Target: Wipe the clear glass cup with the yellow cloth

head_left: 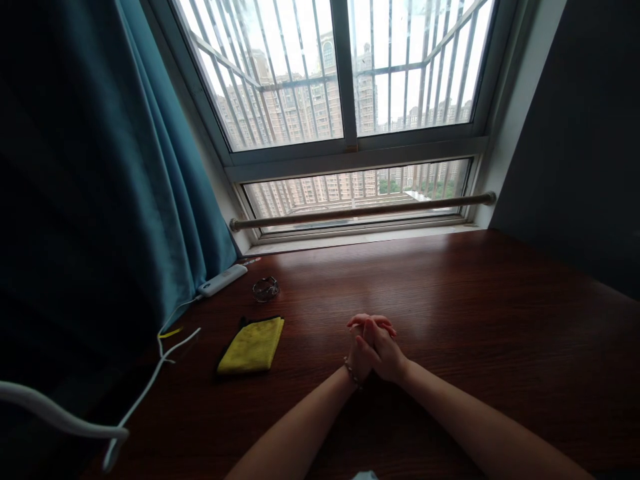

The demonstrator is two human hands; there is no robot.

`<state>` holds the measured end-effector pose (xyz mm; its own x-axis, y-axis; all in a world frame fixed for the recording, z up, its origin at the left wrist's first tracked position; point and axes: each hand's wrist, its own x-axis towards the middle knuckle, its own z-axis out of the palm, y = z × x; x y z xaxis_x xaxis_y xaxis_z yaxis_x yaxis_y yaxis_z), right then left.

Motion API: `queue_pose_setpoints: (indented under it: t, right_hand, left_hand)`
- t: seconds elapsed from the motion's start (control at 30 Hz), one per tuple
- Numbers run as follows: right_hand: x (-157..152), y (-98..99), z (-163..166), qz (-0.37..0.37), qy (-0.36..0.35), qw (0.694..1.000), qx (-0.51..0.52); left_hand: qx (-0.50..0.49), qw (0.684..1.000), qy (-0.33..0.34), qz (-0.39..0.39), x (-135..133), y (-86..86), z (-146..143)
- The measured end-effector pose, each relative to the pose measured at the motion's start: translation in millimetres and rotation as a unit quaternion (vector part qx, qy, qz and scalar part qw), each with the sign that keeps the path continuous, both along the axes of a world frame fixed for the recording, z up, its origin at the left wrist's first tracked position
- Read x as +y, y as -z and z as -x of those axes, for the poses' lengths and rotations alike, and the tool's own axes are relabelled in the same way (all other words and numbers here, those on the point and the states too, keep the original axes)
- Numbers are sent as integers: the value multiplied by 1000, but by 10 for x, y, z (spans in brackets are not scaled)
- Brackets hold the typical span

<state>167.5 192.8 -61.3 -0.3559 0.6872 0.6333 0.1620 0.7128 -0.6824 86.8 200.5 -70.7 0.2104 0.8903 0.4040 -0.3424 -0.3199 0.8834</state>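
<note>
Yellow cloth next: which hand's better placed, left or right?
Left, probably. The left hand is on the yellow cloth's side; the right hand would have to cross over. They're clasped together, so they'd need to part first.

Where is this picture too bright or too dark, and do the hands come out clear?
In the head view, the window glares, its sky nearly white; there too, the curtain sinks almost to black at left; the same head view shows soft sheen on the tabletop, and the interlocked left hand and right hand reasonably clear.
</note>
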Motion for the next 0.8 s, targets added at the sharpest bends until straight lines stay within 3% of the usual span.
queue_pose_setpoints:
  t: [0.8]
  right_hand:
    - [31,33,-9,6,-5,1000,8]
  left_hand:
    - [76,996,-19,-31,-33,-138,36]
